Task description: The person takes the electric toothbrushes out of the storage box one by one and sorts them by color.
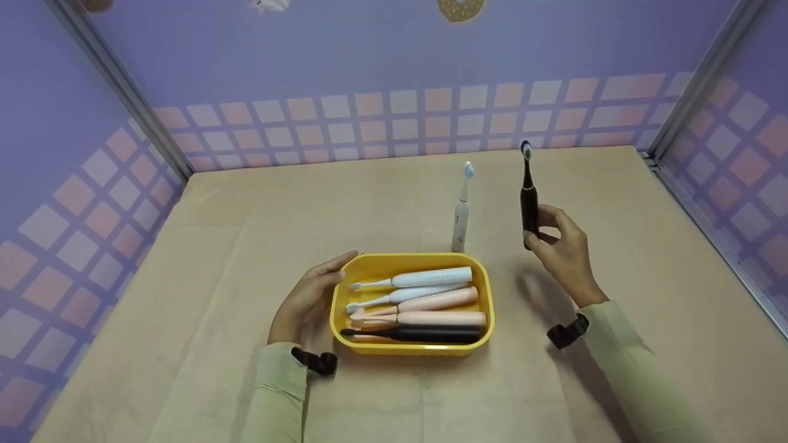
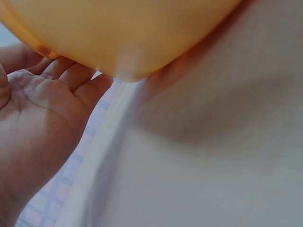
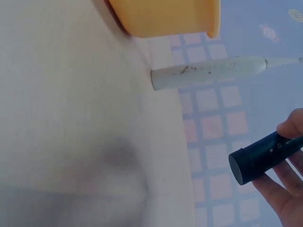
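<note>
My left hand (image 1: 306, 301) grips the left end of a yellow plastic basket (image 1: 414, 348), thumb by the rim and fingers along the outer wall. Electric toothbrushes lie on their sides inside: two white toothbrushes (image 1: 434, 277), two pink toothbrushes (image 1: 442, 318) and a black toothbrush (image 1: 437, 334) nearest the front. Beyond the back rim a white electric toothbrush (image 1: 460, 224) stands upright on the table. To its right, my right hand (image 1: 563, 246) holds another black electric toothbrush (image 1: 529, 209) upright between thumb and fingers, brush head up. Its flat base (image 3: 236, 169) shows in the right wrist view, above the table.
A pale cloth (image 1: 277, 215) covers the table. Purple walls with pink and white checks (image 1: 369, 123) enclose the back and both sides, with metal posts (image 1: 708, 74) at the corners. Each wrist wears a dark strap with a small camera (image 1: 566, 332).
</note>
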`<state>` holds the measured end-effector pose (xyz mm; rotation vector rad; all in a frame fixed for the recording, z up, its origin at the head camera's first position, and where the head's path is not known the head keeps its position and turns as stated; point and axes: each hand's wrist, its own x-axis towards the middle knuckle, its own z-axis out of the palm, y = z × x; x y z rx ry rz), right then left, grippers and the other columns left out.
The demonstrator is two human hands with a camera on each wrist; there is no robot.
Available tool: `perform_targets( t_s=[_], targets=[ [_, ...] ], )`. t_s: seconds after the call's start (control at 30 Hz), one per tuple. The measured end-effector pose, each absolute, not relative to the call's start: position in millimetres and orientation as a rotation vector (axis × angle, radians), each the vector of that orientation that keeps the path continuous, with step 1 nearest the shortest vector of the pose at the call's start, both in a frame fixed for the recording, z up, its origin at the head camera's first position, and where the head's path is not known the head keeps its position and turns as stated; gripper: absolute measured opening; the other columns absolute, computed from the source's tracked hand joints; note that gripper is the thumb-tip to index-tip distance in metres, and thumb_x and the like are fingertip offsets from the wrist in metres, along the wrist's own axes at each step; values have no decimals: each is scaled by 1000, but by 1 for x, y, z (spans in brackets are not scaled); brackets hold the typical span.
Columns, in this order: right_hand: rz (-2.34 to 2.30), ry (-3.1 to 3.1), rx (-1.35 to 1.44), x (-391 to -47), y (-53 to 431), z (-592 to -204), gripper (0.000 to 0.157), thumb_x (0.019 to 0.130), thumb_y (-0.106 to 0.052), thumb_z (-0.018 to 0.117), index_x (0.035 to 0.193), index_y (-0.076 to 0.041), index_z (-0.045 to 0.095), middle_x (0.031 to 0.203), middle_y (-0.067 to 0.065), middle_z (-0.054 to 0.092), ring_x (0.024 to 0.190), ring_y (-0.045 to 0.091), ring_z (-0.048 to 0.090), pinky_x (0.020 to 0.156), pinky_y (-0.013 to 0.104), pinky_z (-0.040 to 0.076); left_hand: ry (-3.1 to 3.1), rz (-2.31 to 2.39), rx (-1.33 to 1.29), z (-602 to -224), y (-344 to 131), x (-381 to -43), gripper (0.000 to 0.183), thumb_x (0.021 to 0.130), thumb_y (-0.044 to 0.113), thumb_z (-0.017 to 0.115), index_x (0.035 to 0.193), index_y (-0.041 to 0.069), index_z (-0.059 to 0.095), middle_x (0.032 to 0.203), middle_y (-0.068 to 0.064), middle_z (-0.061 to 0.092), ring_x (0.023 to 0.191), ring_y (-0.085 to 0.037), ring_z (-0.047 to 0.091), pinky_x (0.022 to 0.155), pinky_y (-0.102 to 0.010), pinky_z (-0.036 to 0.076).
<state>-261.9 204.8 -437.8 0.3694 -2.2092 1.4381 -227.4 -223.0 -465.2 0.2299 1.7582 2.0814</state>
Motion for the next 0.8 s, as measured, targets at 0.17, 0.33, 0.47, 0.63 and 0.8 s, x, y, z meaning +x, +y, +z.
perform_targets(
  t_s=[0.17, 0.33, 0.47, 0.63, 0.8],
  targets=[
    [1452, -2202, 320, -265, 211, -441, 41, 85, 6, 64, 125, 2, 56, 108, 11, 62, 98, 1, 57, 84, 14, 53, 1747, 2092, 225, -465, -223, -227, 52, 101, 9, 40, 152, 6, 28, 156, -13, 29, 137, -24, 41, 110, -33, 40],
    [1439, -2210, 262, -269, 218, -445, 40, 86, 2, 65, 125, 1, 55, 107, 7, 61, 99, 0, 57, 86, 15, 53, 1758, 2094, 223, -466, -222, -227, 52, 100, 7, 38, 151, 5, 29, 156, -14, 29, 137, -24, 41, 110, -33, 40],
    [1449, -2210, 207, -272, 224, -447, 40, 87, 0, 66, 125, -1, 55, 106, 4, 61, 99, 0, 57, 87, 15, 52, 1748, 2097, 221, -466, -223, -228, 53, 100, 7, 39, 151, 6, 28, 157, -13, 28, 138, -23, 40, 110, -32, 39],
    [1478, -2210, 112, -276, 232, -449, 40, 87, -1, 66, 125, -1, 54, 105, -2, 59, 100, 0, 57, 89, 17, 52, 1728, 2110, 218, -466, -222, -227, 53, 100, 8, 40, 151, 6, 29, 157, -13, 28, 138, -22, 40, 110, -32, 40],
    [1454, -2253, 7, -278, 240, -452, 42, 88, -3, 66, 127, -5, 53, 108, -3, 59, 100, -2, 56, 93, 21, 52, 1718, 2117, 215, -465, -223, -227, 52, 100, 9, 40, 151, 6, 30, 156, -13, 30, 136, -23, 42, 109, -32, 41]
  ],
)
